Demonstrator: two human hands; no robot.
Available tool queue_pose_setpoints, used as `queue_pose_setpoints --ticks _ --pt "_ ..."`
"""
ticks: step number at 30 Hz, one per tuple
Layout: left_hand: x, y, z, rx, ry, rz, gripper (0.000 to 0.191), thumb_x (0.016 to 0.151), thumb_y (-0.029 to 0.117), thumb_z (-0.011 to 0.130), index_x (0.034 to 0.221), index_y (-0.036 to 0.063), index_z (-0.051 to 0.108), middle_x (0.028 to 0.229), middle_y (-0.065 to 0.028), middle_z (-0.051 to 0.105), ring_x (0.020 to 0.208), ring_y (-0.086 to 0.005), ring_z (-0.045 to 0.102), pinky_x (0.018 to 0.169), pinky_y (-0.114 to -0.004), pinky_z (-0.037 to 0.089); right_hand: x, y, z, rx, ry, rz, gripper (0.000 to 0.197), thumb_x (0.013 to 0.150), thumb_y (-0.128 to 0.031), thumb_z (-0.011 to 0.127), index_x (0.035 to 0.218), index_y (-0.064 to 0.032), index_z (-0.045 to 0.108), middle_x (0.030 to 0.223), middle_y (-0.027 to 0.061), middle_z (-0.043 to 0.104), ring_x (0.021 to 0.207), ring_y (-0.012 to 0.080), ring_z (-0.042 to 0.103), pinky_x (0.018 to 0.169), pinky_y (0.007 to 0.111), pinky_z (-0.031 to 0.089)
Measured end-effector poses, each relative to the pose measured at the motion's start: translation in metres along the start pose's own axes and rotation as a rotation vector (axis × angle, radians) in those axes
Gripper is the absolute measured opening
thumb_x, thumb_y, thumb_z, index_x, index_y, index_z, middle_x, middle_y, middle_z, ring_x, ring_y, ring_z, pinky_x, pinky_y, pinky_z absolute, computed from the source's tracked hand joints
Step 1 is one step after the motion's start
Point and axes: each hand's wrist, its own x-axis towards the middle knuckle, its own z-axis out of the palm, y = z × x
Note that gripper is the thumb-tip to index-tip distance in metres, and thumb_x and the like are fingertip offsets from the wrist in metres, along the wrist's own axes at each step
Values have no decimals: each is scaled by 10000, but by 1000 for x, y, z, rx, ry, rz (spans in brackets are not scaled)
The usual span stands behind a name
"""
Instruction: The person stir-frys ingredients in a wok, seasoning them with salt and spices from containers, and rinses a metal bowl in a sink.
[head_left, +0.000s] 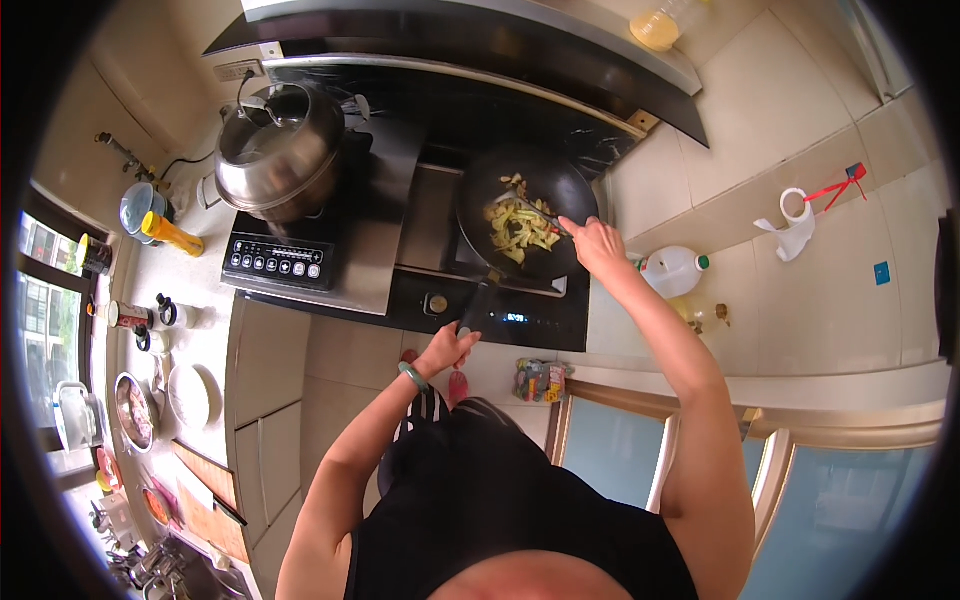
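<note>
A dark wok (480, 176) sits on the right side of the black cooktop (412, 296). Chopped yellow-green vegetables (517, 229) lie in its middle, with a few small red bits among them. My left hand (448, 346) is closed around the long black wok handle (480, 300). From the right rim, my right hand (596, 244) grips a spatula (536, 210), whose head is in among the vegetables. Part of the spatula's handle is hidden in my right hand.
Left of the wok stands a large lidded steel pot (281, 165), beside a control panel (277, 262). A plastic jug (671, 271) and an oil bottle (694, 311) are at the right. The left counter holds a white plate (190, 395), a metal bowl (136, 412) and a cutting board (214, 517).
</note>
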Motion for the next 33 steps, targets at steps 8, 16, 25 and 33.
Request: queue_pose_setpoints --ticks 8,16,25,33 --pt "-7 10 1 -22 3 -7 389 905 275 635 947 -82 487 590 -21 525 409 -93 462 393 -252 387 -85 71 -80 -124 -27 -79 374 872 -137 556 1207 -283 637 819 171 615 744 325 647 654 422 527" --pt "-2 11 1 7 -31 6 408 903 274 639 950 -97 475 562 -23 524 397 -100 465 389 -253 383 -61 73 -38 -129 -124 7 424 806 -59 577 1172 -255 665 782 170 641 756 341 648 693 428 525" --pt "-6 9 0 -46 1 -19 373 902 266 639 937 -72 486 571 -22 519 396 -99 463 378 -252 368 -17 109 -42 360 -256 432 206 793 -142 589 932 -43 703 898 218 662 885 384 628 808 444 504" --pt "0 1 0 -22 -17 -25 423 898 288 652 976 -85 469 578 -25 517 403 -106 473 379 -259 375 -14 98 93 1420 -503 520 216 930 -303 557 997 -112 635 586 -34 456 386 28 276 341 210 167"
